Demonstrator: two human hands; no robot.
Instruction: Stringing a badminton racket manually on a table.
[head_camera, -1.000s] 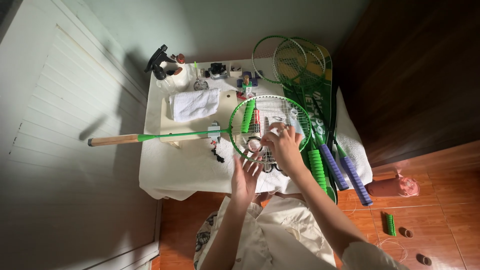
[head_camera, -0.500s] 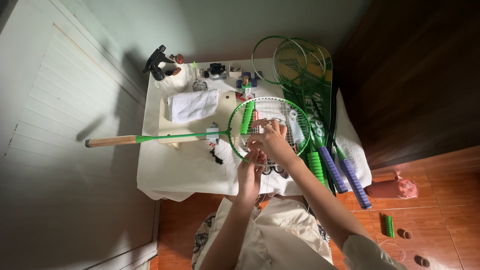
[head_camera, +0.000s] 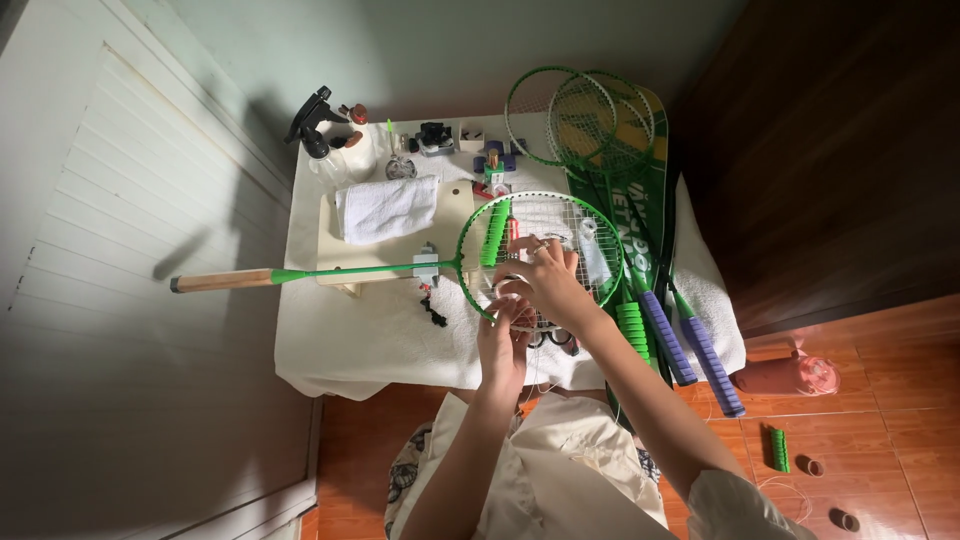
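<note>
On white cloth-covered table (head_camera: 350, 330) — green-framed badminton racket with wooden handle (head_camera: 380, 268) lies flat. My right hand (head_camera: 545, 280) pinches strings over head; left hand (head_camera: 503, 340), fingers curled, grips near rim — folded white towel (head_camera: 385, 208) beyond.

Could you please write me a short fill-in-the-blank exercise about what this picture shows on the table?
1. Both the left hand and the right hand work at the strung head of a ____ racket.
2. That racket's handle, pointing toward the white panelled wall, is bare ____.
3. A folded white ____ lies on the board beside the racket head.
4. The spare rackets at the table's right edge have handles wrapped in ____.

Missing words: green; wood; towel; purple
</note>
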